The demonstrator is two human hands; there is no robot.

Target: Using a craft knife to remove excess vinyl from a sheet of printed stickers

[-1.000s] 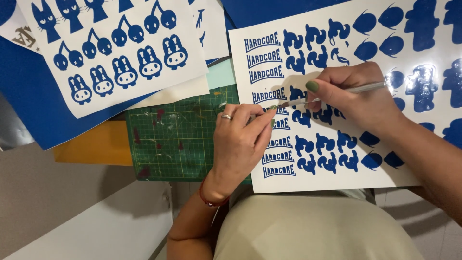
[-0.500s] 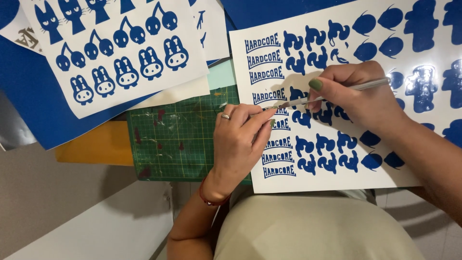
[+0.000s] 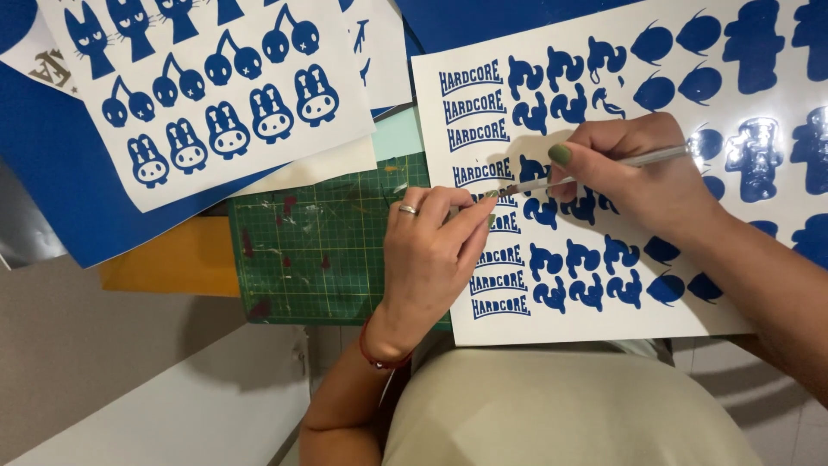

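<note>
The right hand (image 3: 638,177) was closed in a pen grip on a slim silver weeding tool (image 3: 604,168), its tip down among the blue word decals. The left hand (image 3: 431,250) met it there, fingertips (image 3: 483,207) pinched together at the tool's point; whether they held a sliver of vinyl could not be told. Under both lay the white sticker sheet (image 3: 690,293) with blue cut shapes, flat and overlapping the green cutting mat (image 3: 310,259). That sheet looked light, thin and bendy, its glossy vinyl likely to tear or stretch, so it seemed best pressed flat on bare backing beside the cut and lifted by an edge. Further left sat a second sheet of blue cartoon stickers (image 3: 207,95) over blue vinyl (image 3: 52,190).
</note>
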